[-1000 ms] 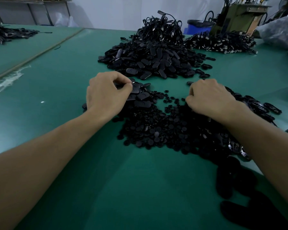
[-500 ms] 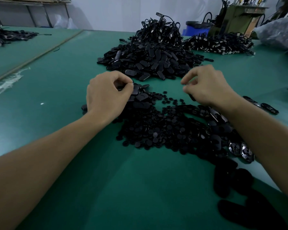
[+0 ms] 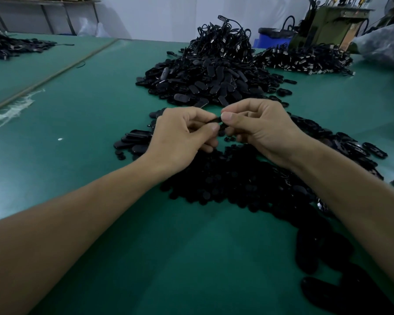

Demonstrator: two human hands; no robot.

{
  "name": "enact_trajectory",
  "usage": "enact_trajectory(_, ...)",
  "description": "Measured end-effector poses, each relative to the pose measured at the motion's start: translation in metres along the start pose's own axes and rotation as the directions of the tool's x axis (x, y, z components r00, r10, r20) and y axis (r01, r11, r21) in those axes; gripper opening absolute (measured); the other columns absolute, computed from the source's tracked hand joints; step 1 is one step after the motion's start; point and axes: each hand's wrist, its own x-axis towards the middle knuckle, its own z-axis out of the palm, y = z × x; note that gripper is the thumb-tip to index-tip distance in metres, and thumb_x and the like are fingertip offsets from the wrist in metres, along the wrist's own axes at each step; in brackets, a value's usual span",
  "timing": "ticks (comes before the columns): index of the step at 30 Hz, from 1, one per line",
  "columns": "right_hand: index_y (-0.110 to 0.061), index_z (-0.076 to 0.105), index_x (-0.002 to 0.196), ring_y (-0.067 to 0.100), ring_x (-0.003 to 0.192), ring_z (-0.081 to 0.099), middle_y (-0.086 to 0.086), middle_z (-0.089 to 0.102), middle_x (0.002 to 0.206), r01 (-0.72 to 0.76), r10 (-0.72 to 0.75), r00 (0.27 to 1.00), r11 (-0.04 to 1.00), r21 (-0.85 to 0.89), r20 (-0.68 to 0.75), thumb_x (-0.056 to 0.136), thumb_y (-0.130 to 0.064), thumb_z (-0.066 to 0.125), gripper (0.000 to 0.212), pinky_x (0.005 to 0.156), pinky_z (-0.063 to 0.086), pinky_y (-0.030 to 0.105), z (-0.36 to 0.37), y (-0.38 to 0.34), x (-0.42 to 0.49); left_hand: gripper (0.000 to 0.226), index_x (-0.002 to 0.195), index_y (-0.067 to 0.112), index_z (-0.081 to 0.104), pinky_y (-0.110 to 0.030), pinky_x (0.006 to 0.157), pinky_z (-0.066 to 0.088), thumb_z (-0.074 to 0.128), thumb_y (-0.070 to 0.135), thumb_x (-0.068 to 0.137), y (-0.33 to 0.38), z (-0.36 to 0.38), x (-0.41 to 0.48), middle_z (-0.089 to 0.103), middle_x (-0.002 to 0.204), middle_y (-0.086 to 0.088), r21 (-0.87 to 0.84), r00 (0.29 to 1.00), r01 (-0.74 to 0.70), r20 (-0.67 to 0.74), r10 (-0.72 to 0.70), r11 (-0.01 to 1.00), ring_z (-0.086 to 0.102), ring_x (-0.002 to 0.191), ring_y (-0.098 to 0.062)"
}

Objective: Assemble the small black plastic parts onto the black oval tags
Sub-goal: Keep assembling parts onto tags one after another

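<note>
My left hand [image 3: 182, 137] and my right hand [image 3: 259, 128] meet above the green table, fingertips together. Between them sits a black oval tag [image 3: 218, 123], pinched by the thumb and fingers of both hands. Most of the tag is hidden by my fingers, and I cannot tell whether a small part is on it. Under my hands lies a spread of small round black parts [image 3: 232, 183]. A few loose oval tags [image 3: 134, 139] lie just left of my left hand.
A big heap of black oval tags [image 3: 205, 85] lies behind my hands, with a mound of corded tags [image 3: 223, 39] beyond it and another pile [image 3: 305, 60] at the back right. More tags [image 3: 350, 146] trail to the right. Green table [image 3: 77, 123].
Both hands lifted off the piles and came together at the centre. My right hand swung left and now pinches the same tag as my left hand.
</note>
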Motion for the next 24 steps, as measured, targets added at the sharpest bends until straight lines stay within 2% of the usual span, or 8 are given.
enact_trajectory(3, -0.024, 0.074, 0.076, 0.008, 0.061, 0.060, -0.005, 0.068, 0.068, 0.038, -0.040, 0.999, 0.996, -0.083, -0.024, 0.079, -0.022, 0.080, 0.007, 0.053, 0.045, 0.020, -0.002, 0.005, 0.001, 0.012, 0.104, 0.010, 0.073, -0.023, 0.065, 0.059, 0.067, 0.005, 0.095, -0.003, 0.000, 0.001, 0.075, 0.076, -0.003, -0.023, 0.999, -0.009, -0.034, 0.008, 1.000, 0.075, 0.071, -0.016)
enact_trajectory(6, -0.024, 0.074, 0.075, 0.005, 0.057, 0.059, -0.005, 0.070, 0.067, 0.062, -0.064, 0.998, 0.988, -0.142, -0.007, 0.081, -0.021, 0.080, 0.008, 0.051, 0.044, 0.016, -0.002, 0.008, 0.002, 0.014, 0.097, 0.016, 0.074, -0.023, 0.068, 0.059, 0.067, 0.004, 0.095, -0.005, -0.001, 0.001, 0.076, 0.078, -0.001, -0.045, 0.998, 0.015, -0.067, -0.018, 0.999, 0.076, 0.075, -0.016)
enact_trajectory(9, -0.021, 0.074, 0.082, 0.002, 0.059, 0.063, -0.004, 0.074, 0.071, 0.101, -0.111, 0.994, 0.951, -0.292, -0.018, 0.087, -0.020, 0.077, 0.006, 0.054, 0.046, 0.013, -0.002, 0.009, 0.000, 0.013, 0.094, 0.016, 0.073, -0.023, 0.068, 0.059, 0.069, 0.003, 0.093, -0.006, -0.003, 0.003, 0.077, 0.079, -0.003, -0.119, 0.991, 0.063, -0.112, -0.076, 0.991, 0.076, 0.076, -0.018)
enact_trajectory(11, -0.021, 0.075, 0.083, 0.000, 0.063, 0.065, -0.004, 0.074, 0.074, 0.111, -0.127, 0.992, 0.878, -0.466, -0.002, 0.087, -0.028, 0.077, 0.007, 0.060, 0.048, 0.013, -0.002, 0.006, -0.001, 0.012, 0.094, 0.013, 0.072, -0.023, 0.068, 0.059, 0.068, 0.003, 0.093, -0.007, -0.005, 0.004, 0.077, 0.080, -0.006, -0.175, 0.982, 0.085, -0.151, -0.112, 0.981, 0.076, 0.075, -0.018)
enact_trajectory(15, -0.024, 0.076, 0.080, -0.003, 0.065, 0.061, -0.009, 0.070, 0.072, 0.120, -0.022, 0.991, 0.613, -0.781, 0.135, 0.080, -0.042, 0.079, 0.018, 0.055, 0.042, 0.006, 0.002, -0.003, -0.003, 0.011, 0.093, 0.011, 0.071, -0.022, 0.067, 0.058, 0.066, 0.000, 0.094, -0.007, -0.006, 0.005, 0.075, 0.077, -0.003, -0.249, 0.970, 0.097, -0.193, -0.147, 0.964, 0.075, 0.072, -0.018)
enact_trajectory(17, -0.023, 0.076, 0.083, -0.004, 0.069, 0.060, -0.009, 0.069, 0.075, 0.127, 0.029, 0.985, 0.557, -0.821, 0.171, 0.081, -0.041, 0.078, 0.019, 0.057, 0.041, 0.004, 0.003, -0.005, -0.004, 0.011, 0.092, 0.010, 0.071, -0.022, 0.066, 0.058, 0.066, 0.000, 0.094, -0.006, -0.004, 0.005, 0.075, 0.074, -0.001, -0.233, 0.971, 0.102, -0.189, -0.148, 0.967, 0.075, 0.072, -0.017)
enact_trajectory(20, -0.021, 0.077, 0.086, -0.006, 0.067, 0.056, -0.010, 0.068, 0.075, 0.137, 0.037, 0.982, 0.541, -0.830, 0.186, 0.084, -0.034, 0.077, 0.013, 0.057, 0.039, 0.002, 0.003, -0.007, -0.003, 0.011, 0.091, 0.010, 0.071, -0.022, 0.065, 0.058, 0.067, 0.000, 0.093, -0.005, -0.003, 0.005, 0.074, 0.073, -0.002, -0.225, 0.971, 0.107, -0.184, -0.150, 0.968, 0.074, 0.071, -0.017)
enact_trajectory(24, -0.023, 0.075, 0.085, 0.005, 0.075, 0.061, -0.007, 0.070, 0.081, 0.128, 0.087, 0.974, 0.548, -0.827, 0.208, 0.088, -0.029, 0.073, 0.006, 0.062, 0.043, 0.010, 0.003, -0.007, -0.002, 0.011, 0.091, 0.009, 0.071, -0.022, 0.065, 0.058, 0.067, 0.000, 0.093, -0.005, -0.003, 0.005, 0.074, 0.076, -0.005, -0.213, 0.972, 0.107, -0.182, -0.148, 0.971, 0.074, 0.071, -0.017)
